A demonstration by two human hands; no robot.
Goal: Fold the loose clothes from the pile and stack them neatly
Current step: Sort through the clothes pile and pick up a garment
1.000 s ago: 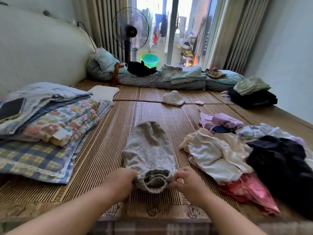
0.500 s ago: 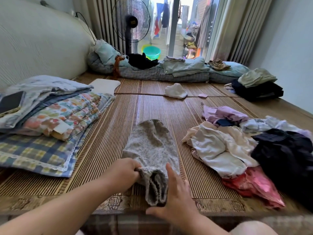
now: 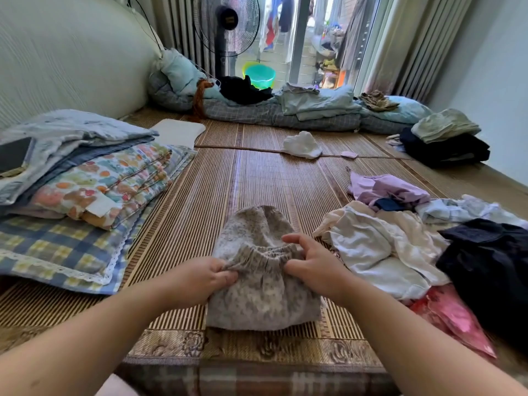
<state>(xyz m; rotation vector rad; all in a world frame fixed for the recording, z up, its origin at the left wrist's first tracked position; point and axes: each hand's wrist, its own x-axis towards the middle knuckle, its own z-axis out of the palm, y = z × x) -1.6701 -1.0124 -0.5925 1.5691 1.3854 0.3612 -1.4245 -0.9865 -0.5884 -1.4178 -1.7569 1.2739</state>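
Upper centre green basin (image 3: 261, 77), contents unclear; left grip (image 3: 200, 278) and right grip (image 3: 314, 267) pinch grey shorts (image 3: 263, 302) waistband, lower centre.

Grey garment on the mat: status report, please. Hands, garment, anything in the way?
Left hand and right hand grip the waistband. Grey garment lies doubled on mat. Loose pile alongside, not blocking.

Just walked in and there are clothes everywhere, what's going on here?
A person is folding laundry on a woven mat. The left hand and right hand each pinch an end of the elastic waistband of a grey speckled garment, doubled over on itself. A loose pile of clothes lies to its right, not yet folded.
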